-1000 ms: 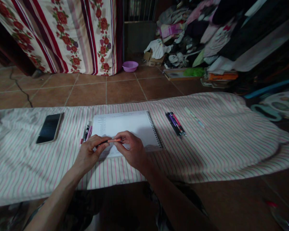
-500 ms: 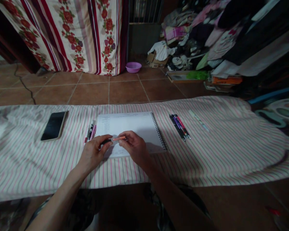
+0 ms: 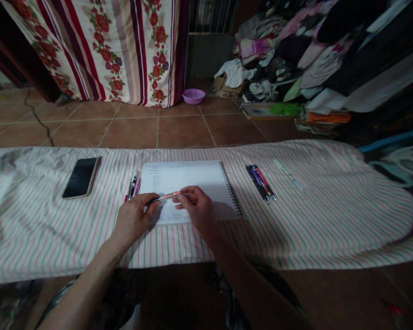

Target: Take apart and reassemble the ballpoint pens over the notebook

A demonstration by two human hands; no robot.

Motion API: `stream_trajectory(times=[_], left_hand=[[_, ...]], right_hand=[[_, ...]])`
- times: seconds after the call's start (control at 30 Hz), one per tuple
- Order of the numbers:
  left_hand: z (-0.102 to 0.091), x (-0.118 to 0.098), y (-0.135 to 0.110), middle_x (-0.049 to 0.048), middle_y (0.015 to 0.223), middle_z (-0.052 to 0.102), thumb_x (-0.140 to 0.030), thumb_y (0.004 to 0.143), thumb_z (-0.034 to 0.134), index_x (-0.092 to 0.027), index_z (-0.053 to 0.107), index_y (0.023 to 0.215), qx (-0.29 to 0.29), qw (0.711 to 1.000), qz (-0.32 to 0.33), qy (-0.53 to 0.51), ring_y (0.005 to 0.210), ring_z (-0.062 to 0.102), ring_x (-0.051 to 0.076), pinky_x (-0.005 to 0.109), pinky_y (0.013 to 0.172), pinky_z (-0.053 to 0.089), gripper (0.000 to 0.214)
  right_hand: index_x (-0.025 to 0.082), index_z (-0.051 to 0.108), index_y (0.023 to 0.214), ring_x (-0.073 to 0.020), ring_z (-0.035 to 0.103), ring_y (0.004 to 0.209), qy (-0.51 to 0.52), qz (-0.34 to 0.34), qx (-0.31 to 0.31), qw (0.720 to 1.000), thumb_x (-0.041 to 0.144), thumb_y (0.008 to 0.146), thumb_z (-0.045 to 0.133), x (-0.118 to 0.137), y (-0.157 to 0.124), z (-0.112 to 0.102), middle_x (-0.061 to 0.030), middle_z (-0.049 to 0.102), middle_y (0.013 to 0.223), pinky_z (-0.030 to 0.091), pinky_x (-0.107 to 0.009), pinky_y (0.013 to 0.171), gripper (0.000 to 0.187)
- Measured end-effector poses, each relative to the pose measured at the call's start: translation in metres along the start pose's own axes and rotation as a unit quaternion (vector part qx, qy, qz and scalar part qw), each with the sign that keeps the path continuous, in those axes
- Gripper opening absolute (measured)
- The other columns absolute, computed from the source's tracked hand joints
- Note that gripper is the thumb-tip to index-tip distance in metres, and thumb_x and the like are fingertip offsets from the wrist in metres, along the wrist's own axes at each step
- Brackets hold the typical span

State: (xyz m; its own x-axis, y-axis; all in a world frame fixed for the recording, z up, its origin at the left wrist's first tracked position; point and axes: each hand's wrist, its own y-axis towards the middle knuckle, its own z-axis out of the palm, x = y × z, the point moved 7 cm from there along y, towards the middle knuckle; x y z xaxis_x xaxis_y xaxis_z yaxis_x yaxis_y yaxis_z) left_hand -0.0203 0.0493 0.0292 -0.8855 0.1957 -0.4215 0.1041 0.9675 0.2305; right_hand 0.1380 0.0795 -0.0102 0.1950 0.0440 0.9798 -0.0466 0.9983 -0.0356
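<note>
An orange pen with a dark end (image 3: 170,195) spans my two hands above an open spiral notebook (image 3: 192,176). My left hand (image 3: 133,214) pinches the dark end between thumb and fingers. At the orange end, my right hand (image 3: 200,208) has its fingertips closed on the pen. A pale, shiny stretch shows between the dark and orange parts; whether they are joined there I cannot tell. Printed lines run down the notebook's left side, and its coil is on the right. Several pens (image 3: 135,184) lie beside the notebook, just beyond my left hand.
A striped cloth (image 3: 316,220) covers the low surface. On it are a phone (image 3: 81,178) at left, several pens (image 3: 261,183) right of the notebook, and a pale patterned stick (image 3: 288,175) farther right. A purple basin (image 3: 193,96) stands on the tiled floor beyond.
My right hand has drawn slightly right, away from my left. More of the pen shows between them, with a longer pale stretch. The whole view has shifted a little.
</note>
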Motion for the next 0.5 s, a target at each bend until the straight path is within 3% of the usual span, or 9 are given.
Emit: stream_trajectory(times=[0.27, 0.5], left_hand=[[0.0038, 0.0007, 0.0003, 0.0073, 0.095, 0.069, -0.036, 0.084, 0.045, -0.019, 0.063, 0.098, 0.023, 1.000, -0.003, 0.010, 0.081, 0.064, 0.022, 0.030, 0.068, 0.047, 0.029], [0.0033, -0.0006, -0.0013, 0.0065, 0.095, 0.069, -0.035, 0.084, 0.045, -0.020, 0.063, 0.099, 0.004, 1.000, 0.017, 0.019, 0.084, 0.064, 0.021, 0.029, 0.069, 0.048, 0.028]], right_hand=[[0.017, 0.054, 0.074, -0.0159, 0.068, 0.065, -0.008, 0.000, 0.009, 1.000, 0.026, 0.070, 0.062, -0.0010, 0.0001, 0.0020, -0.0002, 0.066, 0.067, 0.058, -0.024, 0.054, 0.012], [0.016, 0.057, 0.076, -0.0154, 0.068, 0.068, -0.015, -0.015, 0.014, 1.000, 0.025, 0.071, 0.061, -0.0026, 0.0015, 0.0014, -0.0008, 0.067, 0.069, 0.058, -0.025, 0.059, 0.011]])
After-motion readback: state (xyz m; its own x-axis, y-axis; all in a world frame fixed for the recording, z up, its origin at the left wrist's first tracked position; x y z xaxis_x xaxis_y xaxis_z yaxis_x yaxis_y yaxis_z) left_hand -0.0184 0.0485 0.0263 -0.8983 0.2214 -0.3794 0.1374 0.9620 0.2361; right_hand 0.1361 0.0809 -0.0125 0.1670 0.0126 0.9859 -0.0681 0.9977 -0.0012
